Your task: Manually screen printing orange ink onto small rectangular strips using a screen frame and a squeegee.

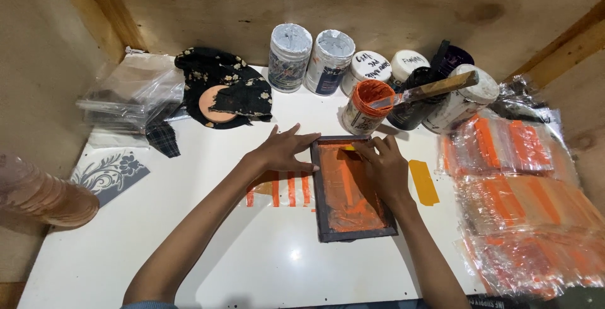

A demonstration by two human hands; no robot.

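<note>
Item 1: dark wooden printing frame (353,189), centre of the frame, lay flat on the white desk (252,265), its mesh coated in orange ink.

Item 2: your left hand (285,151), just left of the frame's upper corner, lay flat with fingers spread, fingertips pressing the frame's left edge.

Item 3: your right hand (384,167) rested inside the frame on the mesh, fingers curled around a small yellow scraper (348,148) at the frame's top edge; most of the scraper was hidden.

Item 4: clear plastic bag (280,190) with orange stripes lay under the frame, showing at its left side.

Item 5: a yellow-orange strip (423,182) lay on the desk just right of your right hand.

Item 6: open jar of orange ink (367,107), upper centre, just above the frame, a wooden-handled stirring tool (435,88) resting across it.

Item 7: a row of capped jars (328,60) stood behind it against the plywood wall.

Item 8: printed plastic bags (523,202) with orange marks were heaped at the right.

Item 9: a stack of unprinted clear bags (129,91) sat at upper left beside a black floral cloth (230,82).
</note>
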